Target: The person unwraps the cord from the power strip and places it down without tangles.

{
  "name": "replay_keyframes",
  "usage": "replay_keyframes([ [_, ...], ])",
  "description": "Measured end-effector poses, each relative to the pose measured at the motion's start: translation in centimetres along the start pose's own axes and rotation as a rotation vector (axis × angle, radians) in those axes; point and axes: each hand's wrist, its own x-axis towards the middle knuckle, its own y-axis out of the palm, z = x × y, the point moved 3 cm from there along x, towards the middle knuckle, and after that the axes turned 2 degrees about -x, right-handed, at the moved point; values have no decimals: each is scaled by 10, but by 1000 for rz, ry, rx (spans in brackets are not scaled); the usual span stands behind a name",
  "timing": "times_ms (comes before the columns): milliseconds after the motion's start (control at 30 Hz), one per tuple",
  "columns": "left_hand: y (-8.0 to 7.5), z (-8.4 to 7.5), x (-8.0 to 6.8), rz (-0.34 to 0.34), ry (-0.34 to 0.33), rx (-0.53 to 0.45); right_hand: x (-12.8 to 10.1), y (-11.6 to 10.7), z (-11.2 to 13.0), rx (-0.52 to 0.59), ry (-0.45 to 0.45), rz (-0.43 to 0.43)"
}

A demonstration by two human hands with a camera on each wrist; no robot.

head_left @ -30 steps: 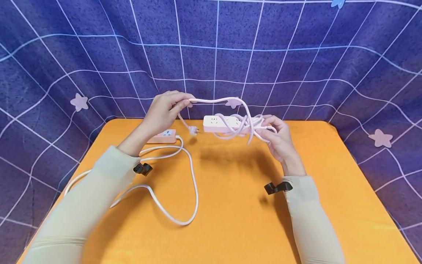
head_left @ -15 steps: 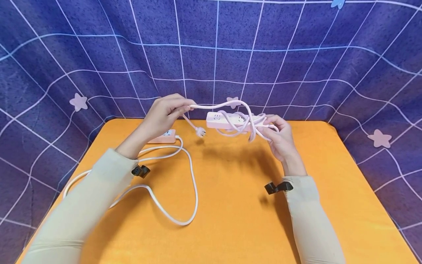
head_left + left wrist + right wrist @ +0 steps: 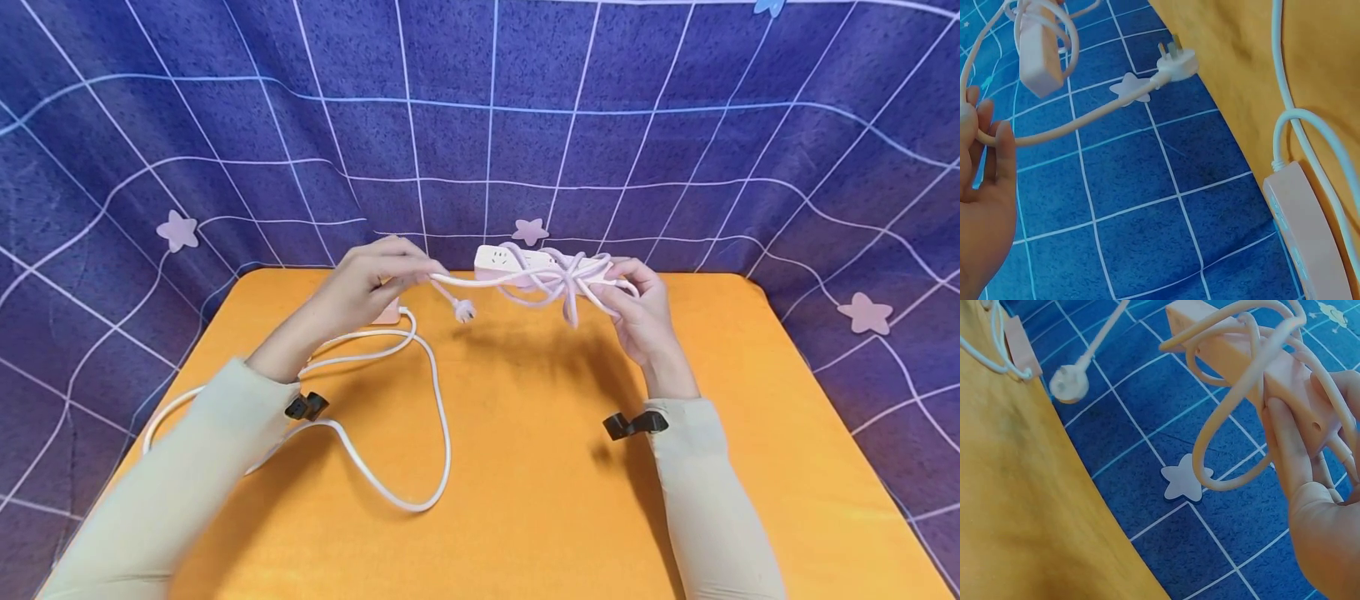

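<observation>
My right hand (image 3: 636,310) grips one end of a pale pink power strip (image 3: 501,260) held in the air above the orange table (image 3: 540,467), its own cord (image 3: 558,287) looped loosely round it. In the right wrist view my fingers (image 3: 1288,447) curl round the power strip (image 3: 1235,356) and the cord loops (image 3: 1235,425). My left hand (image 3: 371,279) pinches the free end of that cord (image 3: 1079,128) between thumb and fingers, and the plug (image 3: 465,313) dangles just below. The plug (image 3: 1175,62) shows its metal pins in the left wrist view.
A second pink power strip (image 3: 1307,237) lies on the table behind my left hand, and its white cord (image 3: 420,417) snakes over the table's left half. A blue grid-patterned cloth (image 3: 675,125) with pink stars hangs behind and around the table.
My left hand has dropped lower and drawn the cord end down, so the arch of cord has flattened. The strip in my right hand has risen slightly and tilted away.
</observation>
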Motion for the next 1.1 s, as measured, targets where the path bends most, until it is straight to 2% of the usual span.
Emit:
replay_keyframes([
  [400,7,4,-16,139,149,49,0,-1,2,45,-27,-35],
  [567,13,8,-30,204,170,43,0,0,2,65,-29,-23],
  [900,18,8,-56,298,87,1,-1,1,-1,77,-19,9],
  [1000,22,8,-67,352,62,5,-1,2,-2,71,-21,17],
  [1100,26,11,-78,430,-17,-10,-1,2,-3,66,-24,23],
])
